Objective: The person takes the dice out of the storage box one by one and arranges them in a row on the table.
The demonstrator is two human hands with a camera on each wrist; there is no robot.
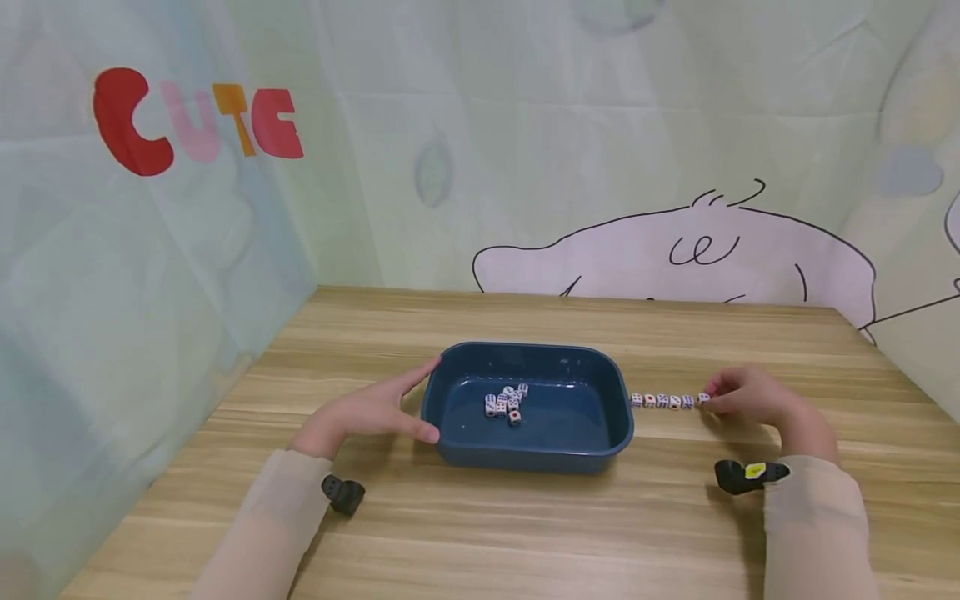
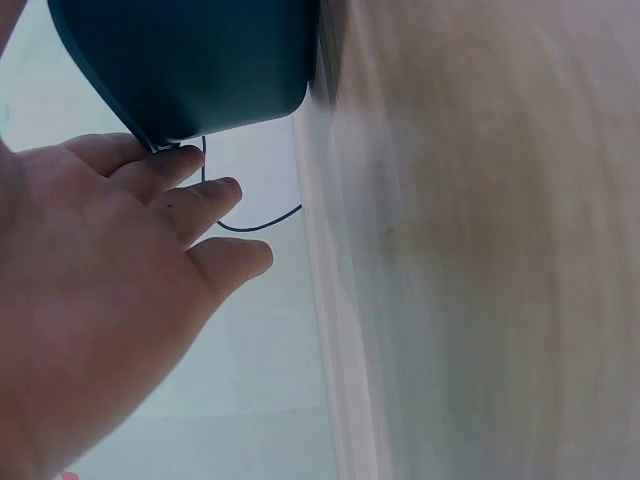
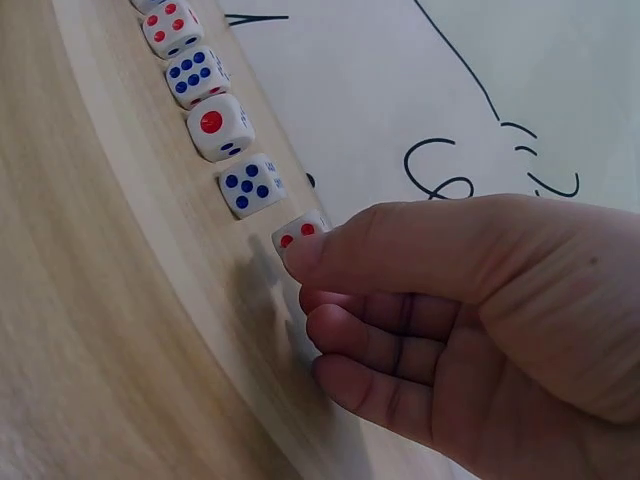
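Observation:
A dark blue rectangular tray [image 1: 525,458] stands on the table with a small cluster of white dice [image 1: 502,404] inside. My left hand [image 1: 375,408] rests at its left side, thumb and fingers spread along the rim; in the left wrist view the fingertips [image 2: 180,160] lie against the tray wall. To the right of the tray runs a row of several dice [image 1: 662,401]. At the row's right end my right hand [image 1: 757,400] pinches a die [image 3: 298,232] between thumb and fingers, a small gap from the nearest die [image 3: 250,187] with blue pips.
The wooden table [image 1: 525,533] reaches back to a printed cloth backdrop [image 1: 420,167] with a drawn figure and coloured letters. Black wrist cameras [image 1: 345,493] are strapped over both light sleeves.

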